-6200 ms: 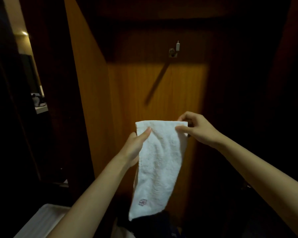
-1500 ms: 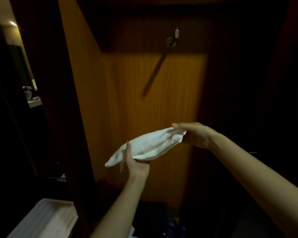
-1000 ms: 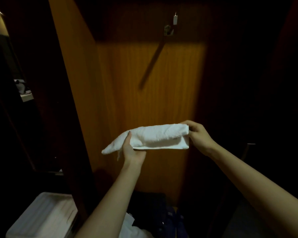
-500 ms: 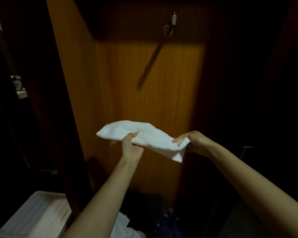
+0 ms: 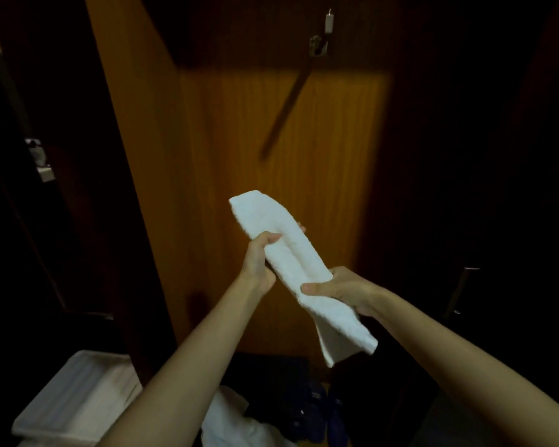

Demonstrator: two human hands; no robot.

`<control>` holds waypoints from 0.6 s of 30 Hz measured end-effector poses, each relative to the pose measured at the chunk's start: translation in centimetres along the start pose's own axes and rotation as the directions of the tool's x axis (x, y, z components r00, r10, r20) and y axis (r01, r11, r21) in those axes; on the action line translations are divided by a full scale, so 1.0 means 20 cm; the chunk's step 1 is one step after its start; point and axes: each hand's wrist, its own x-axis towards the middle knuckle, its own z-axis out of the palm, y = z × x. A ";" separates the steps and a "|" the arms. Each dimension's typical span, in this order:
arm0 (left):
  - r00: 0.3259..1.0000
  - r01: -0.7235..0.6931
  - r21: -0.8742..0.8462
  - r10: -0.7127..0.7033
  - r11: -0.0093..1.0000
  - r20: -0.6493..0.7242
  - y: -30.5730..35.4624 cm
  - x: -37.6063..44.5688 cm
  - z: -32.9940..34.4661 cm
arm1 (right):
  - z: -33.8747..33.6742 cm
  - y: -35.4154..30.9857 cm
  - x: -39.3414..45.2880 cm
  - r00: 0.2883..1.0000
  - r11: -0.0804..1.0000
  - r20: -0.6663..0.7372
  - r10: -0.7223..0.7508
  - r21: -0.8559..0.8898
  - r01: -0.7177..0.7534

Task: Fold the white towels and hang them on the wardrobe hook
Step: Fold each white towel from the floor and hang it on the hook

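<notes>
A folded white towel (image 5: 291, 253) slants from upper left to lower right in front of the wooden wardrobe back panel. My left hand (image 5: 260, 259) grips it near its upper half, thumb over the top. My right hand (image 5: 342, 290) pinches the lower half, and the towel's free end hangs below that hand. The metal wardrobe hook (image 5: 320, 43) sits high on the panel, well above both hands, with nothing on it.
A white tray-like bin (image 5: 68, 398) stands at the lower left. More white cloth (image 5: 226, 417) lies on the floor beside dark slippers (image 5: 317, 411). A dark door with a metal handle (image 5: 462, 288) is on the right. A wooden side panel (image 5: 126, 156) rises on the left.
The towel has swung from nearly level to a steep slant. My left hand rose a little with the upper end and my right hand dropped toward me with the lower end.
</notes>
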 end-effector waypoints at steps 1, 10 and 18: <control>0.999 0.003 -0.020 -0.003 1.000 -0.032 0.00 0.00 -0.01 | 0.00 0.02 0.00 1.000 1.000 -0.014 0.003 0.004 -0.003; 0.985 -0.035 -0.125 0.013 0.992 -0.170 0.04 0.05 0.02 | -0.10 0.10 -0.10 0.941 0.994 0.320 0.110 -0.015 -0.111; 0.836 -0.085 -0.164 -0.019 0.983 -0.548 0.07 0.11 0.01 | -0.25 0.08 -0.10 0.997 0.993 -0.017 0.072 0.095 -0.070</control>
